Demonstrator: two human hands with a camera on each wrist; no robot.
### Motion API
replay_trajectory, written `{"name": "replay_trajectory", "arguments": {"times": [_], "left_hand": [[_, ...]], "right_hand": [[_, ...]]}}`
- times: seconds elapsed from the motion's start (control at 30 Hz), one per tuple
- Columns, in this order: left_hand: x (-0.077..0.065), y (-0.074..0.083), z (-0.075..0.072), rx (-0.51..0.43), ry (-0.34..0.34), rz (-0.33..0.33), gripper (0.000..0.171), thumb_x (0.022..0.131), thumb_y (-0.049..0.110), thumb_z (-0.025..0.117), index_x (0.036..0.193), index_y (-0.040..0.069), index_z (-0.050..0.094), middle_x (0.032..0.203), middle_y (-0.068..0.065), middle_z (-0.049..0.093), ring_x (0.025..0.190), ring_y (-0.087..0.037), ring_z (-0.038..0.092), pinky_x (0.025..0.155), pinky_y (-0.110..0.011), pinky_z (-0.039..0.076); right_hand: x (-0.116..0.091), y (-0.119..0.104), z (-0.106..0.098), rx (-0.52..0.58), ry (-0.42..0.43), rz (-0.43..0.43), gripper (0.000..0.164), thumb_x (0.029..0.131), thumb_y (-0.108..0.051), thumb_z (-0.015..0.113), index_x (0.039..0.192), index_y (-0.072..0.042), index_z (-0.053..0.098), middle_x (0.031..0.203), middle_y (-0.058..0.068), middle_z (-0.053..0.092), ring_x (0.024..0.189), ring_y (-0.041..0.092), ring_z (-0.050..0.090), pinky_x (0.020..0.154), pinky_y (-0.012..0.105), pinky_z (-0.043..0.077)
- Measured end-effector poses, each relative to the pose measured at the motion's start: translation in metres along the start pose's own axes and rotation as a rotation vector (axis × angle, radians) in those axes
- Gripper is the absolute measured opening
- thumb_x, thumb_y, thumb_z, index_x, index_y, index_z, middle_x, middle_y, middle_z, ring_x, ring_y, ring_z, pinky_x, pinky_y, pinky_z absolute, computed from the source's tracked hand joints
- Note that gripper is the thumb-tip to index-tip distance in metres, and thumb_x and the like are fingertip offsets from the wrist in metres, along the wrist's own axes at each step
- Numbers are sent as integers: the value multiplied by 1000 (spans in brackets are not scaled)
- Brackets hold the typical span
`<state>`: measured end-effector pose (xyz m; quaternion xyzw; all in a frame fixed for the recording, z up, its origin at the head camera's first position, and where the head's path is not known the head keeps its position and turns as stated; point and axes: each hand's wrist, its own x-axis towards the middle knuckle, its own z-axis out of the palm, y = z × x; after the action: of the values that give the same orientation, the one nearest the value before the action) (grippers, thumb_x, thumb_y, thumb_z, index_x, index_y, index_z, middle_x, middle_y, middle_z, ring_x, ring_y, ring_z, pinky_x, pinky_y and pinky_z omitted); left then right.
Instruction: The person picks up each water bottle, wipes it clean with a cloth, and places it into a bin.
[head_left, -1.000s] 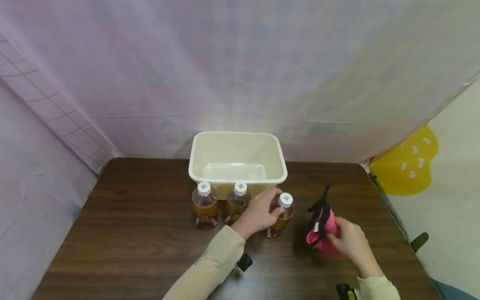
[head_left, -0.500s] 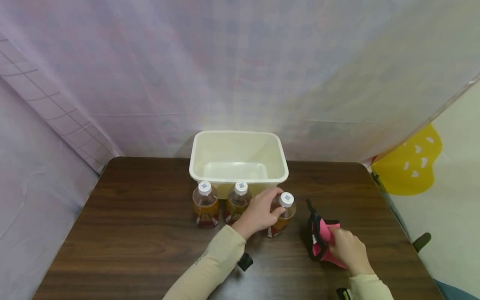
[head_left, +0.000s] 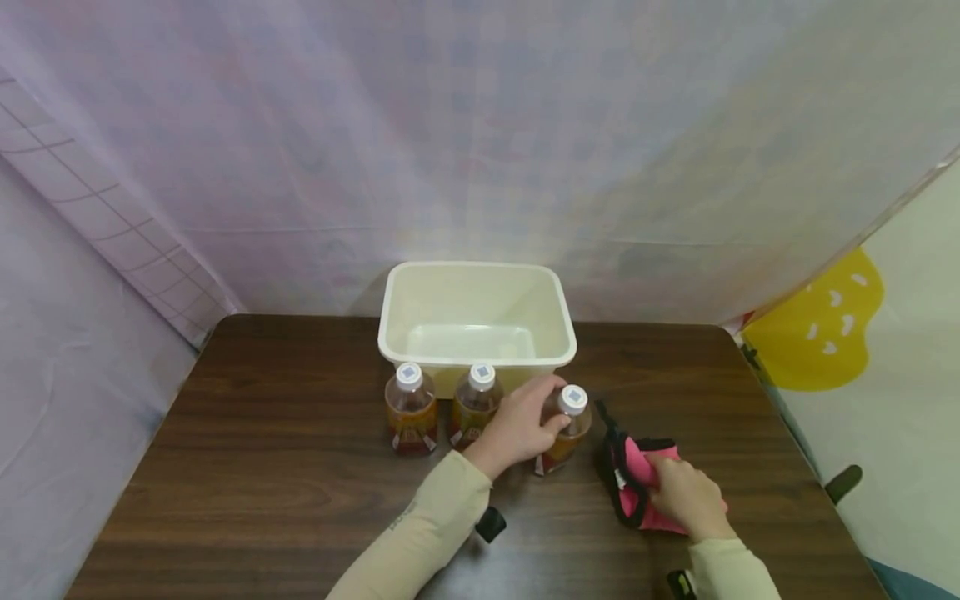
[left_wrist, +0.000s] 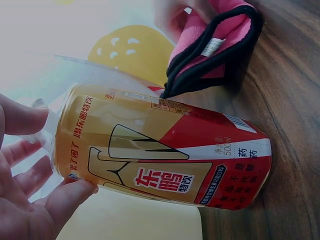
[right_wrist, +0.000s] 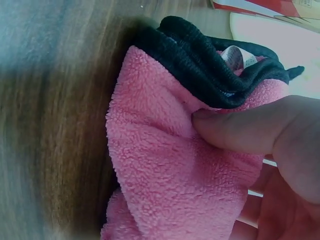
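My left hand (head_left: 517, 423) grips the upper part of the rightmost drink bottle (head_left: 557, 454), which stands upright with its white cap on. In the left wrist view the bottle's yellow and red label (left_wrist: 150, 150) faces the camera, and the thumb and fingers curl around the shoulder. To the right of it, my right hand (head_left: 690, 498) pinches a folded pink towel (right_wrist: 160, 140) with black edging, low over the table. The thumb presses into the fluffy cloth; most of the other fingers are hidden behind it. A small white tag (right_wrist: 234, 57) shows in its fold.
Two more bottles, one at the left (head_left: 410, 417) and a middle bottle (head_left: 472, 404) partly behind my left hand, stand before a cream plastic bin (head_left: 480, 362). The brown wooden table (head_left: 262, 467) meets a curtain (head_left: 480, 167) at the back.
The towel in my right hand has come down and nearer to me, then shifted slightly left toward the bottle. My left hand and the bottles stay in place.
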<state>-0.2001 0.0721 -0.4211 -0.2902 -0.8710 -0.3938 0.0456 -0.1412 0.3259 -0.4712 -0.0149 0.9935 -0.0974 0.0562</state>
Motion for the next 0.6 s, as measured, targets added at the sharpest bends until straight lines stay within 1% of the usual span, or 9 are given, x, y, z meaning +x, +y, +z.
{"name": "replay_trajectory", "arguments": {"times": [0.07, 0.23, 0.4, 0.5, 0.6], "left_hand": [[0, 0, 0, 1, -1, -1, 36, 82, 19, 65, 115, 11, 52, 113, -1, 58, 106, -13, 54, 92, -26, 43], [0, 0, -1, 2, -7, -8, 36, 82, 19, 64, 115, 12, 52, 114, -1, 57, 106, -14, 54, 91, -26, 43], [0, 0, -1, -2, -9, -12, 36, 82, 19, 64, 116, 12, 52, 114, -1, 57, 106, -14, 54, 92, -26, 43], [0, 0, 0, -1, -7, -10, 36, 82, 19, 64, 116, 12, 52, 114, -1, 58, 106, -14, 54, 92, -26, 43], [0, 0, 0, 3, -6, -9, 36, 82, 19, 64, 115, 11, 52, 114, -1, 58, 106, -14, 54, 92, -26, 42]], "right_hand": [[0, 0, 1, -7, -1, 1, 39, 65, -11, 66, 103, -5, 62, 87, 21, 64, 71, 41, 60, 52, 53, 44], [1, 1, 5, -28, 4, -5, 43, 67, -16, 69, 107, -3, 60, 97, 22, 63, 78, 43, 59, 58, 56, 45], [2, 2, 10, -55, 15, -36, 52, 68, -19, 71, 114, 2, 56, 107, 24, 59, 91, 44, 56, 74, 56, 45], [5, 1, 11, -62, -23, -23, 58, 70, -20, 70, 119, 5, 51, 115, 28, 53, 101, 48, 51, 81, 58, 42], [7, 2, 10, -68, -87, 11, 63, 72, -22, 68, 125, 6, 46, 123, 32, 45, 110, 51, 43, 83, 63, 38]]}}
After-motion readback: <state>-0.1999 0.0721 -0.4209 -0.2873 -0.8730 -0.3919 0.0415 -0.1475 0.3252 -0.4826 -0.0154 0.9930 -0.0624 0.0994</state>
